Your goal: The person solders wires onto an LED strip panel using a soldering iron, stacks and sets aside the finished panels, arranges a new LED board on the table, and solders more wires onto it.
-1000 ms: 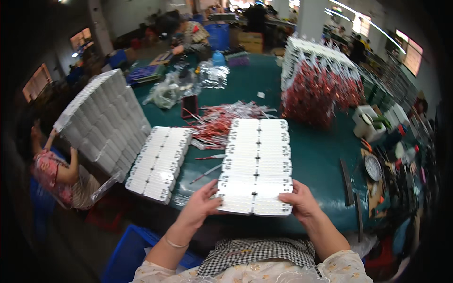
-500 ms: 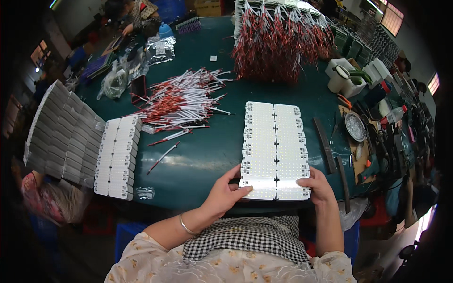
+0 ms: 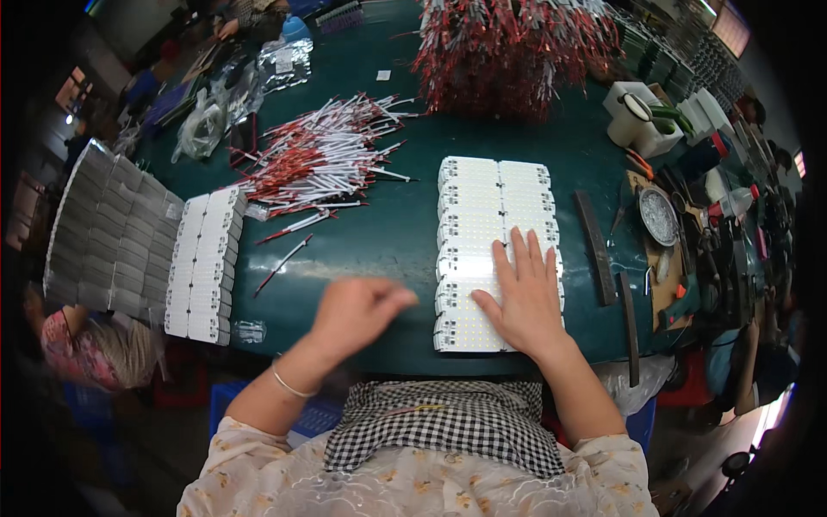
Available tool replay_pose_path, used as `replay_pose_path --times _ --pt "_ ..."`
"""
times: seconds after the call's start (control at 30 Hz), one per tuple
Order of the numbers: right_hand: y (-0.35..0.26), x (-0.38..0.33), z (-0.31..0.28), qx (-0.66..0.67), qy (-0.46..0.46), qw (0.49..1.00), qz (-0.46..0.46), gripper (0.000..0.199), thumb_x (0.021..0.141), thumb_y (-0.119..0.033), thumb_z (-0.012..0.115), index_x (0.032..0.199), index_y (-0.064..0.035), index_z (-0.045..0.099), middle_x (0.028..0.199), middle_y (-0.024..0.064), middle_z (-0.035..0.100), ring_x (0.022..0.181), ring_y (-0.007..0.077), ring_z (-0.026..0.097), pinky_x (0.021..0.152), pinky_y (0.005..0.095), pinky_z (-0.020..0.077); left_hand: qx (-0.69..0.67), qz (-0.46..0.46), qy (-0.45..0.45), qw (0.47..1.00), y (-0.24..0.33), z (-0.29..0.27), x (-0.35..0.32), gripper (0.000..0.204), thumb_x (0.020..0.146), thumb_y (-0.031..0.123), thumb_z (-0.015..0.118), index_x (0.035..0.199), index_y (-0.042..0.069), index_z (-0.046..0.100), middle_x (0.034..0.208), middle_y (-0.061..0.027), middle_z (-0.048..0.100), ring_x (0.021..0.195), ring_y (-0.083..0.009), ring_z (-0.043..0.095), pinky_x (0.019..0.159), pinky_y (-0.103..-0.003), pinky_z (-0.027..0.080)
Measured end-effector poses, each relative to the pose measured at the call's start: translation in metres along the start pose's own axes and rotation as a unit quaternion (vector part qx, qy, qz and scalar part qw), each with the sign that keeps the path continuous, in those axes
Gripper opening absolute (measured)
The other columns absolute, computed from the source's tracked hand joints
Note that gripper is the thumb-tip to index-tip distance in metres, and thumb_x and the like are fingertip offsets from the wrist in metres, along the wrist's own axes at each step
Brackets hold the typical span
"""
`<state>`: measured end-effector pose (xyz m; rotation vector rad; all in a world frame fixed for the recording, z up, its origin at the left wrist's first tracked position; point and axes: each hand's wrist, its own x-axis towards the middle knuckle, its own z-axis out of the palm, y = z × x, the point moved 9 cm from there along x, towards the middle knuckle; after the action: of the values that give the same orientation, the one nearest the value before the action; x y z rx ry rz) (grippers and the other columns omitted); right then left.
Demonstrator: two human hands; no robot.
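A white LED circuit board panel (image 3: 469, 220), two columns wide with rows of small yellow dots, lies flat on the green table in front of me. My right hand (image 3: 524, 297) rests on its lower right part, palm down with fingers spread. Off the panel's left edge, my left hand (image 3: 357, 312) hovers over the table, slightly blurred, its fingers curled in and nothing visible in them. Further left is a heap of red and white wires (image 3: 323, 155). One loose wire (image 3: 282, 265) lies nearer to me.
At the left stand a stack of similar white panels (image 3: 202, 267) and a large grey stack (image 3: 116, 233). Wired boards (image 3: 517, 52) pile up at the far side. Two dark bars (image 3: 596, 250), a metal bowl (image 3: 658, 217) and white containers (image 3: 629, 121) sit to the right.
Both hands have let go of the panel's lower sides. The panel now lies flat, my right hand has moved onto its face, and my left has moved away leftward.
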<state>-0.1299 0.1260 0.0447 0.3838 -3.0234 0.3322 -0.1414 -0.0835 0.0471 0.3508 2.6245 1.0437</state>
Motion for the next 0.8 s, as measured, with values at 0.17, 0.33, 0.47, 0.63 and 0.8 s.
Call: replay_pose_path --times 0.17,0.33,0.47,0.63,0.8 --pt "-0.025 0.019 -0.017 0.017 0.043 0.998 -0.043 0.079 0.09 -0.05 0.057 0.145 0.0023 0.037 0.155 0.0223 0.028 0.147 0.0376 0.017 0.116 0.0584 0.0111 0.007 0.181 0.165 0.97 0.006 0.0 0.015 0.054 0.091 0.011 0.061 0.141 -0.001 0.044 0.138 -0.0244 0.051 0.126 -0.0353 0.052 0.105 -0.04 0.042" --pt "-0.047 0.028 -0.013 -0.005 0.013 0.996 -0.087 0.081 0.089 -0.054 0.055 0.145 0.0025 0.037 0.155 0.0186 0.031 0.146 0.0345 0.022 0.117 0.0572 0.0126 0.007 0.236 0.071 0.969 0.015 0.053 0.033 0.065 0.091 0.009 0.057 0.148 -0.002 0.028 0.154 -0.0254 0.027 0.143 -0.0402 0.028 0.117 -0.05 0.023" --pt "-0.047 0.029 0.004 -0.019 -0.01 0.996 -0.081 0.081 0.09 -0.054 0.054 0.145 0.0035 0.036 0.155 0.0177 0.03 0.146 0.035 0.022 0.116 0.0579 0.0125 -0.023 0.23 0.09 0.969 0.01 0.055 0.037 0.066 0.089 0.006 0.057 0.148 -0.001 0.029 0.153 -0.0249 0.03 0.141 -0.0408 0.03 0.117 -0.05 0.024" --pt "-0.052 0.034 0.011 -0.009 -0.051 0.991 -0.121 0.085 0.088 -0.054 0.057 0.147 0.0032 0.033 0.155 0.0178 0.03 0.146 0.0344 0.022 0.117 0.0576 0.0126 -0.057 0.236 0.119 0.963 0.012 0.044 0.035 0.055 0.091 0.011 0.055 0.142 -0.004 0.04 0.15 -0.0226 0.035 0.138 -0.0424 0.034 0.115 -0.051 0.027" --pt "-0.06 0.031 0.016 -0.01 -0.081 0.987 -0.138 0.091 0.084 -0.054 0.061 0.148 0.0045 0.03 0.154 0.0202 0.031 0.145 0.0349 0.025 0.117 0.0552 0.0164 -0.016 0.227 0.097 0.969 0.012 0.046 0.035 0.064 0.085 0.005 0.061 0.144 -0.002 0.037 0.15 -0.0207 0.037 0.137 -0.0425 0.035 0.113 -0.05 0.03"
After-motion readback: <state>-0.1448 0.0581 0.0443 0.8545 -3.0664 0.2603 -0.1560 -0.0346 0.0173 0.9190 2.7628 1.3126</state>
